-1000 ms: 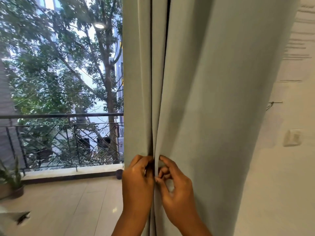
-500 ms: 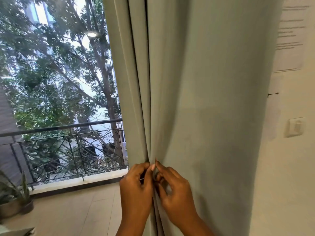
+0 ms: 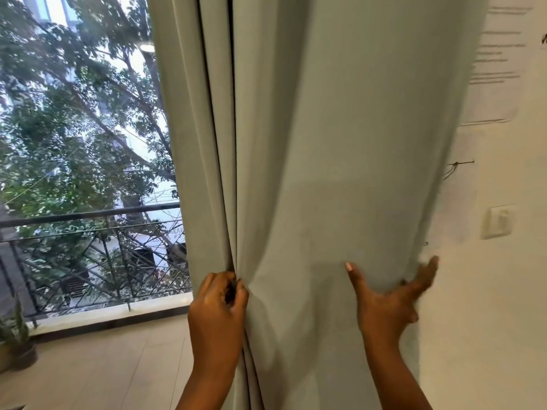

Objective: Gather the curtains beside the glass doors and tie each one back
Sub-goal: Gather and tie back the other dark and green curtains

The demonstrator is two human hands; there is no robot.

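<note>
Curtain (image 3: 340,173) hangs mid-frame, pale grey-green, between the glass door (image 3: 88,143) and the wall (image 3: 488,321). It covers most of the view ahead.

Left hand (image 3: 217,303): fingers curled, pinching the folds at the curtain's glass-side edge. Several pleats bunch there, with a dark gap running up between them.

Right hand (image 3: 384,300): spread wide, thumb flat on the curtain front, fingers reaching round the curtain's wall-side edge. Fingertips are blurred; cannot tell whether they grip cloth or just touch it. The wide panel between the two hands bulges toward the camera.

Around the curtain:
- Wall side, above the right hand: a nail (image 3: 461,163) with a dark thread hanging off it, partly behind the curtain edge.
- Below and further out from the nail: a light switch (image 3: 498,221).
- Wall side, high up: a paper sheet (image 3: 497,63) with lines of text, too blurred to read; its near edge is hidden by the curtain.
- Glass side: a balcony railing (image 3: 88,232) with metal lattice, trees (image 3: 74,113) beyond it, and a lamp reflection in the glass near the curtain's top.
- Glass side, low at the frame's corner: a potted plant (image 3: 14,341) on the tiled floor (image 3: 103,365).
</note>
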